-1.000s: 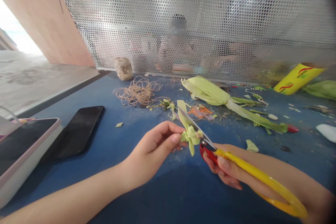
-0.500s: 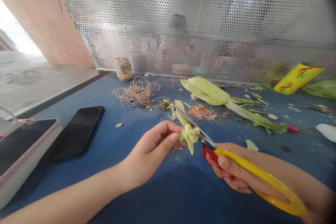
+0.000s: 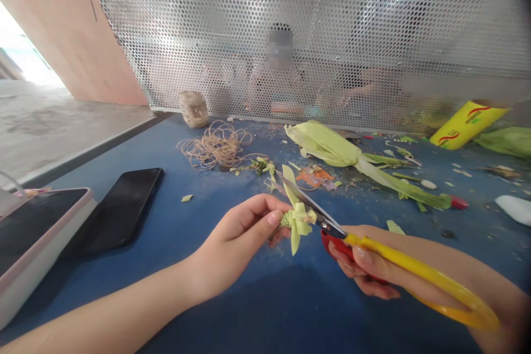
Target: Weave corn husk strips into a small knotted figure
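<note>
My left hand pinches a small knot of pale green corn husk between thumb and fingers, held just above the blue table. My right hand grips a pair of scissors with a yellow and a red handle. The steel blades point up and left and lie against the husk piece, with a husk strip sticking up beside them.
A black phone and a pink-edged tablet lie at the left. Loose twine and a twine ball sit at the back. A large corn husk, a yellow packet and scraps lie to the right. A perforated metal screen stands behind, with a person beyond it.
Both hands, the husk and the scissors have shifted slightly down and to the right. The grip of each hand is unchanged.
</note>
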The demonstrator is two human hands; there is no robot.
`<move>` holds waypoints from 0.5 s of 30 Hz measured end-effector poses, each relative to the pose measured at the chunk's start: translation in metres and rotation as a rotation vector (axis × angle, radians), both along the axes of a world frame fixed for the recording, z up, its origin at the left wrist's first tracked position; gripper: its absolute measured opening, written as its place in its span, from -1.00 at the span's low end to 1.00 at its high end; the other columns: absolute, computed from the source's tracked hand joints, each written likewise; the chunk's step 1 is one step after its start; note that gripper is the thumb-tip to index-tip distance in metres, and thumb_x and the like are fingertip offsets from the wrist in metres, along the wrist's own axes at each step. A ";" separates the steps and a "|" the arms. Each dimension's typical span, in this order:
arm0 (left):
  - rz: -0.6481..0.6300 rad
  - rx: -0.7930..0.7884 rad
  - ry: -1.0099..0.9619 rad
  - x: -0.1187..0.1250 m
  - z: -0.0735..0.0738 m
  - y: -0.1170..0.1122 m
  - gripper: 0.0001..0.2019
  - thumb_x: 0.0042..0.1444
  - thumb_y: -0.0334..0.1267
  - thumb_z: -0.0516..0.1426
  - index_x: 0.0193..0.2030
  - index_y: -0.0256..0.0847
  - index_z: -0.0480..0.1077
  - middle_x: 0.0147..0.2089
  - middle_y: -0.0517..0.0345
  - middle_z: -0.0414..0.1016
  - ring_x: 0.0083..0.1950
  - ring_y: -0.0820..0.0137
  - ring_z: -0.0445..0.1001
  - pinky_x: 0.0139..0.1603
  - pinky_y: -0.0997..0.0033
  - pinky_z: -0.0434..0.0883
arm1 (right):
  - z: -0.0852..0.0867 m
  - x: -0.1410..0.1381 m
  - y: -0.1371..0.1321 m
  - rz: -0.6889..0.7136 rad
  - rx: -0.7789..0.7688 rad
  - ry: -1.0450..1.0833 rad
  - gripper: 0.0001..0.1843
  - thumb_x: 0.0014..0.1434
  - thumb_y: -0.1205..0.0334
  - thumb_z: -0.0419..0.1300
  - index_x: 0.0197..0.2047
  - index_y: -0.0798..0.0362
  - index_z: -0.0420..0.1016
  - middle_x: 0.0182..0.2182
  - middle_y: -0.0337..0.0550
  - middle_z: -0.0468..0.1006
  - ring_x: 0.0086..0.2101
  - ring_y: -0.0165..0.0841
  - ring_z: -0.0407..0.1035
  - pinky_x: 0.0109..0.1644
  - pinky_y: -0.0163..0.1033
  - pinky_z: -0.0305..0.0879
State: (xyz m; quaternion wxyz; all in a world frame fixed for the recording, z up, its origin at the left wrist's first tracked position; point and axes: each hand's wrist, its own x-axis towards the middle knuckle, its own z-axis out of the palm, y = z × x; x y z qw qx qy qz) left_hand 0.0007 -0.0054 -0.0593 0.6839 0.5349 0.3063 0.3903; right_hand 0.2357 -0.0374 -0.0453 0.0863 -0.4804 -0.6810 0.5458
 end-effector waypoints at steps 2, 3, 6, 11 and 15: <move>0.008 -0.005 0.000 0.001 0.000 0.000 -0.77 0.03 -0.13 0.15 -0.34 -0.28 0.33 -0.48 0.24 0.28 -0.45 0.54 0.20 -0.37 0.49 0.19 | -0.004 0.003 0.000 -0.006 0.005 0.023 -0.46 0.14 -0.26 -0.18 -0.28 0.09 0.21 -0.54 -0.28 0.25 -0.60 -0.55 0.10 -0.54 -0.41 0.05; 0.014 -0.008 0.004 0.001 0.001 -0.001 -0.77 0.03 -0.13 0.14 -0.34 -0.28 0.33 -0.48 0.23 0.28 -0.44 0.54 0.20 -0.37 0.49 0.19 | -0.007 0.004 0.000 -0.012 0.005 0.036 -0.46 0.15 -0.25 -0.20 -0.27 0.09 0.21 -0.53 -0.28 0.24 -0.60 -0.55 0.09 -0.54 -0.41 0.05; 0.017 -0.013 0.012 0.002 0.002 -0.001 -0.76 0.03 -0.11 0.14 -0.33 -0.28 0.32 -0.48 0.22 0.27 -0.44 0.52 0.21 -0.37 0.47 0.19 | -0.014 0.005 -0.001 -0.034 -0.004 0.053 -0.45 0.14 -0.27 -0.23 -0.28 0.08 0.20 -0.54 -0.28 0.23 -0.62 -0.55 0.06 -0.55 -0.40 0.02; 0.007 -0.015 0.007 0.003 0.002 0.000 -0.78 0.03 -0.13 0.14 -0.34 -0.26 0.31 -0.47 0.23 0.28 -0.43 0.52 0.21 -0.36 0.47 0.18 | -0.013 0.000 -0.002 -0.033 -0.028 0.057 -0.44 0.13 -0.29 -0.23 -0.33 0.08 0.18 -0.54 -0.29 0.22 -0.63 -0.56 0.04 -0.55 -0.40 0.02; -0.041 0.003 0.007 0.003 0.001 0.000 -0.81 0.06 -0.15 0.12 -0.32 -0.25 0.32 -0.45 0.26 0.29 -0.43 0.55 0.20 -0.37 0.51 0.17 | -0.013 -0.004 -0.003 -0.049 -0.042 0.065 -0.44 0.13 -0.29 -0.24 -0.30 0.08 0.18 -0.54 -0.29 0.22 -0.61 -0.55 0.07 -0.54 -0.41 0.03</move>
